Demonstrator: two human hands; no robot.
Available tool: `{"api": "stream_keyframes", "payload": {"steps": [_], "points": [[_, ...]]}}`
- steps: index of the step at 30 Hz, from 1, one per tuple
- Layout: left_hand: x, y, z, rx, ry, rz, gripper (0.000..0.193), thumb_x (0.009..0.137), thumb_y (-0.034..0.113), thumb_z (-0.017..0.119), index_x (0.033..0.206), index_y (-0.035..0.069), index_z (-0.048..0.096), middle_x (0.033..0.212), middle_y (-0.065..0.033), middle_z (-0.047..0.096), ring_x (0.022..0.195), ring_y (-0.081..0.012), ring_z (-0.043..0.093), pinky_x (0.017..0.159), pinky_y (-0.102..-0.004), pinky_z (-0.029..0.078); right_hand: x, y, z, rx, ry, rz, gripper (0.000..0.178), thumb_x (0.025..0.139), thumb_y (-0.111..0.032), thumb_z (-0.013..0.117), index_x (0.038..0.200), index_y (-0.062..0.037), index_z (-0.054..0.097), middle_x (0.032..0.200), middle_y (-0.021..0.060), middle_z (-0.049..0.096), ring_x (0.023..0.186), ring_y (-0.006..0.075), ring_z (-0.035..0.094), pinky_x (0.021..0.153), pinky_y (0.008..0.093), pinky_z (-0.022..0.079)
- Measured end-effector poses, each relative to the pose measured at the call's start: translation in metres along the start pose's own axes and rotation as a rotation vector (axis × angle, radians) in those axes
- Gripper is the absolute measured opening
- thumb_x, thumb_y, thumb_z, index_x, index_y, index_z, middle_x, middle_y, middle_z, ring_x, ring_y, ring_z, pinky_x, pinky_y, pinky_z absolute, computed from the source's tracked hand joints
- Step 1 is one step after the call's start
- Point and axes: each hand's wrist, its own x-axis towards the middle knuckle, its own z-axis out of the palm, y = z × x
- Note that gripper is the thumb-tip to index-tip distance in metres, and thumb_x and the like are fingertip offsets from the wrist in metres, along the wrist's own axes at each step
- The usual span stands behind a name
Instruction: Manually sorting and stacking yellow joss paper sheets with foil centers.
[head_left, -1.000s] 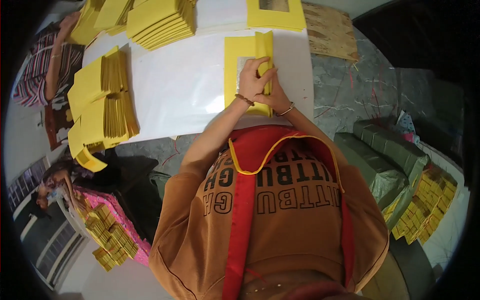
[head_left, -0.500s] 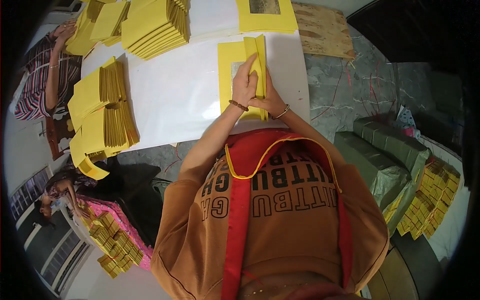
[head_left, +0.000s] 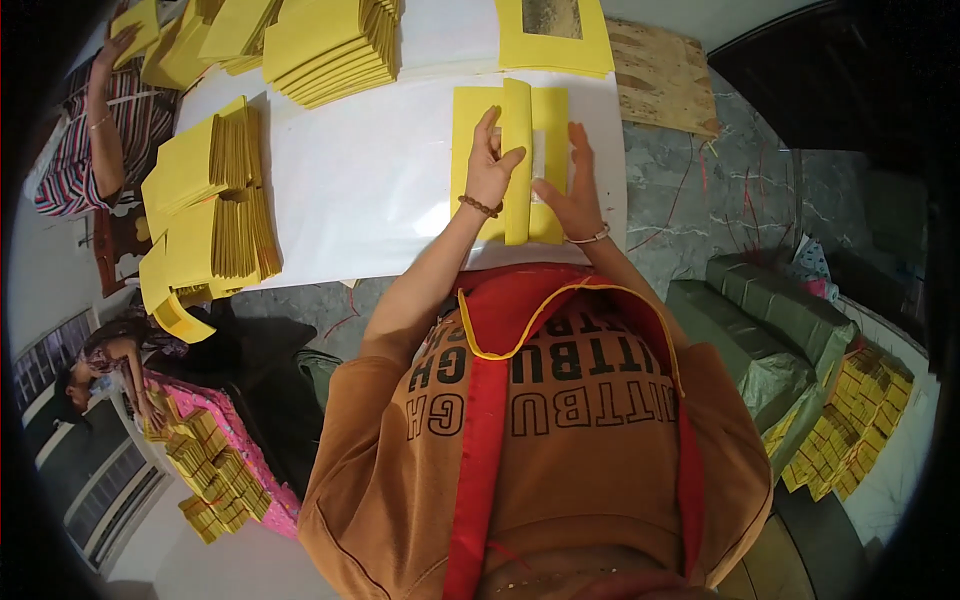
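On the white table in front of me lies yellow paper (head_left: 552, 105) with a pale patch partly visible beneath a folded yellow strip (head_left: 517, 125) running lengthwise along its middle. My left hand (head_left: 490, 170) rests along the strip's left side, fingers stretched and thumb touching the strip. To the right of the strip, my right hand (head_left: 576, 195) is open over the paper's right part, with its thumb spread toward the strip. Beyond the paper, close to the table's far right corner, is a stack of yellow sheets (head_left: 512, 48) bearing a darker metallic rectangle (head_left: 552, 18).
Stacks of folded yellow paper (head_left: 325, 50) stand far left, with more (head_left: 215, 190) along the left edge. A co-worker's arm (head_left: 105, 140) reaches in there. Another person (head_left: 125, 350) bends over yellow bundles (head_left: 215, 470). Green-wrapped packages (head_left: 745, 330) sit at right.
My hands, earlier together around the folded strip, have parted; the right moved rightward off it. The paper's right part now shows. At far left, the co-worker's hand has lifted a yellow piece.
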Motion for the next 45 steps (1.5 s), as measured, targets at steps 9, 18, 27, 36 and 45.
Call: {"api": "stream_keyframes", "payload": {"steps": [9,18,27,36,45], "points": [[0.0,0.0,0.0,-0.04,-0.045,-0.108,0.042,0.082,0.004,0.051,0.122,0.002,0.038,0.096,-0.0077,0.055,0.081,-0.0094,0.053,0.066,-0.0205,0.045,-0.01,-0.006,0.017,0.587,0.088,0.59,0.065,0.084,-0.026,0.054,0.132,0.0009,0.019,0.125,0.0143,0.036,0.11,0.0211,0.042,0.089,0.0312,0.038],[0.002,0.005,-0.004,-0.16,-0.073,-0.224,0.03,0.088,0.011,0.045,0.117,0.002,0.045,0.09,-0.0067,0.056,0.066,-0.0091,0.055,0.057,-0.0205,0.047,-0.007,0.031,0.015,0.43,0.049,0.457,0.042,0.085,-0.011,0.05,0.123,-0.0019,0.037,0.108,0.0077,0.051,0.093,0.0131,0.05,0.08,0.0264,0.043],[-0.012,0.051,-0.07,0.122,0.23,0.067,0.03,0.082,-0.004,0.042,0.11,0.0,0.051,0.087,-0.0039,0.056,0.068,-0.0077,0.052,0.061,-0.0195,0.044,0.005,0.016,-0.01,0.848,-0.041,0.74,0.034,0.082,-0.004,0.047,0.116,-0.0024,0.044,0.098,0.0074,0.055,0.085,0.0194,0.056,0.072,0.033,0.048],[-0.032,0.072,-0.061,1.096,-0.054,0.616,0.047,0.068,0.001,0.051,0.114,0.011,0.051,0.118,-0.0126,0.046,0.104,-0.0315,0.041,0.088,-0.0394,0.032,0.013,0.014,-0.024,0.899,-0.164,0.801,0.031,0.083,-0.006,0.048,0.114,-0.0027,0.045,0.1,0.0082,0.055,0.085,0.02,0.057,0.073,0.0335,0.05],[-0.056,0.032,-0.079,1.01,-0.185,0.521,0.032,0.072,0.01,0.053,0.103,0.012,0.058,0.106,-0.0064,0.057,0.101,-0.0271,0.047,0.086,-0.037,0.034,-0.016,0.009,-0.038,-0.427,0.107,-0.204,0.03,0.081,-0.005,0.049,0.111,-0.004,0.049,0.107,0.0134,0.054,0.095,0.0261,0.054,0.081,0.0333,0.043]]}}
